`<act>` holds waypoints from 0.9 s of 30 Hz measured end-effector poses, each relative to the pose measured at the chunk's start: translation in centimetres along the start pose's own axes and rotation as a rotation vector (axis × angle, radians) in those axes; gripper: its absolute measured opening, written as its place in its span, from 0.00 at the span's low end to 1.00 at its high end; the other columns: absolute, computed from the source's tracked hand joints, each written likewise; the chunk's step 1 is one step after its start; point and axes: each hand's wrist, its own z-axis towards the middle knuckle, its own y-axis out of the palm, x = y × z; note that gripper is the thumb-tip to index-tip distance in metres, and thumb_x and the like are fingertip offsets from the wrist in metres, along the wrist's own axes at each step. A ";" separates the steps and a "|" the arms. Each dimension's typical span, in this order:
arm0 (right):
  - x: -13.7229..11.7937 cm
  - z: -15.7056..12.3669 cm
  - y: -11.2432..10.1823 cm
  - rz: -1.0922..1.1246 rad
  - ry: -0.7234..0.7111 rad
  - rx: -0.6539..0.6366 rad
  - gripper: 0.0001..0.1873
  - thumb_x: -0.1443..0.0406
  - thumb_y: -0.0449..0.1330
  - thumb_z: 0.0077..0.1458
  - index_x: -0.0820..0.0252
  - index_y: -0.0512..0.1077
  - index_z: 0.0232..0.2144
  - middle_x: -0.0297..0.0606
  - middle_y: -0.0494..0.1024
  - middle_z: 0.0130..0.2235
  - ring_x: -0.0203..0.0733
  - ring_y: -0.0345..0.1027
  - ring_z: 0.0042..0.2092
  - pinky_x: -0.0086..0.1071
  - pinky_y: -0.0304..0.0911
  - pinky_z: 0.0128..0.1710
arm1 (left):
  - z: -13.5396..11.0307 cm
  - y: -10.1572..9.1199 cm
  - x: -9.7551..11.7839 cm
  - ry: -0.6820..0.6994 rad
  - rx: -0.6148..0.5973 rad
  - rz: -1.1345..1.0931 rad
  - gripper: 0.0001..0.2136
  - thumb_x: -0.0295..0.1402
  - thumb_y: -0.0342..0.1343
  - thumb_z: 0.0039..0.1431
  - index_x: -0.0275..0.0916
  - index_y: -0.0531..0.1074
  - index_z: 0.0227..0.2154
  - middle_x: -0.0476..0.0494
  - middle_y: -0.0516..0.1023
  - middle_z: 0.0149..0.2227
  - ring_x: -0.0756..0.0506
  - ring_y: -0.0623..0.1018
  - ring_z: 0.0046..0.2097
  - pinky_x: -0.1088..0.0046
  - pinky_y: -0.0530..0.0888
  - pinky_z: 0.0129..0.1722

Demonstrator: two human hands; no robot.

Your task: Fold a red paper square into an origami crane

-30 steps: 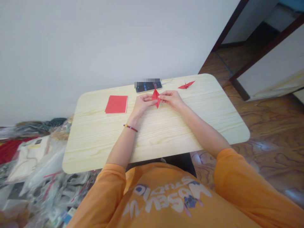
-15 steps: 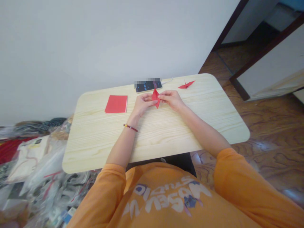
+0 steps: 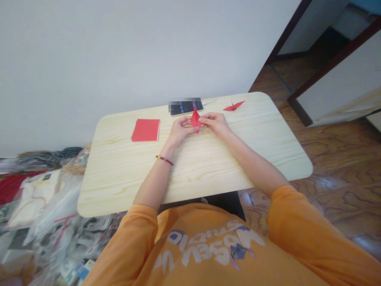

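A partly folded piece of red origami paper (image 3: 195,118), narrow and diamond-shaped with a point at top and bottom, is held upright between both hands over the table. My left hand (image 3: 179,132) pinches its left side, thumb in front and fingers partly behind. Fingertips of my right hand (image 3: 216,124) grip its right edge. Fingers cover parts of both sides, so the inner folds cannot be made out. To the right lies a folded red paper crane (image 3: 234,106) with its wings spread. A stack of square red paper (image 3: 145,130) lies left of my hands.
The pale wooden table (image 3: 125,178) stands against a white wall. A phone (image 3: 186,108) with a white cable lies at the back edge, just beyond my hands. Plastic-wrapped clothes (image 3: 53,214) are piled on the left. A doorway opens at the right.
The folded paper has shifted slightly upward, and its lower tip looks narrower. Both hands keep their hold with only small finger movements. The crane and stack stay in place.
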 end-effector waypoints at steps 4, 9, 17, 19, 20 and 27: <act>0.1 0.0 0.0 0.005 -0.008 0.007 0.20 0.58 0.77 0.25 0.62 0.76 0.22 0.32 0.75 0.20 0.30 0.64 0.23 0.28 0.63 0.27 | 0.1 0.0 -0.1 0.018 -0.001 0.010 0.26 0.33 0.73 0.29 0.36 0.75 0.37 0.44 0.81 0.32 0.44 0.80 0.35 0.68 0.77 0.36; 0.2 0.1 0.0 -0.011 -0.020 0.021 0.19 0.59 0.76 0.27 0.62 0.75 0.22 0.32 0.74 0.20 0.30 0.64 0.23 0.28 0.63 0.27 | 0.1 0.1 -0.1 0.021 -0.017 -0.001 0.27 0.34 0.73 0.30 0.36 0.74 0.38 0.45 0.81 0.32 0.45 0.80 0.34 0.70 0.77 0.35; 0.4 0.3 0.0 -0.051 -0.062 0.040 0.21 0.57 0.75 0.27 0.62 0.74 0.23 0.31 0.74 0.21 0.29 0.63 0.22 0.27 0.62 0.25 | -0.2 0.3 0.1 -0.030 -0.025 0.007 0.30 0.33 0.73 0.28 0.37 0.73 0.41 0.47 0.81 0.32 0.47 0.80 0.32 0.68 0.78 0.37; 0.5 0.4 0.0 -0.053 -0.073 0.048 0.21 0.56 0.75 0.27 0.62 0.74 0.22 0.31 0.74 0.21 0.29 0.63 0.22 0.27 0.62 0.25 | -0.2 0.3 0.1 -0.027 -0.019 0.004 0.30 0.33 0.73 0.28 0.37 0.73 0.41 0.47 0.81 0.32 0.47 0.80 0.32 0.68 0.78 0.36; 0.5 0.4 0.0 -0.053 -0.077 0.053 0.21 0.56 0.75 0.27 0.62 0.74 0.22 0.31 0.74 0.21 0.29 0.63 0.22 0.27 0.62 0.25 | -0.2 0.4 0.0 -0.024 -0.018 0.004 0.30 0.32 0.73 0.29 0.37 0.73 0.41 0.47 0.81 0.32 0.46 0.80 0.32 0.68 0.78 0.37; 0.4 0.2 0.2 -0.014 -0.095 0.055 0.21 0.57 0.75 0.27 0.62 0.74 0.23 0.30 0.74 0.20 0.28 0.62 0.22 0.26 0.61 0.25 | -0.1 0.1 -0.3 0.013 -0.034 0.009 0.30 0.32 0.73 0.30 0.36 0.73 0.43 0.45 0.81 0.34 0.45 0.81 0.34 0.66 0.78 0.40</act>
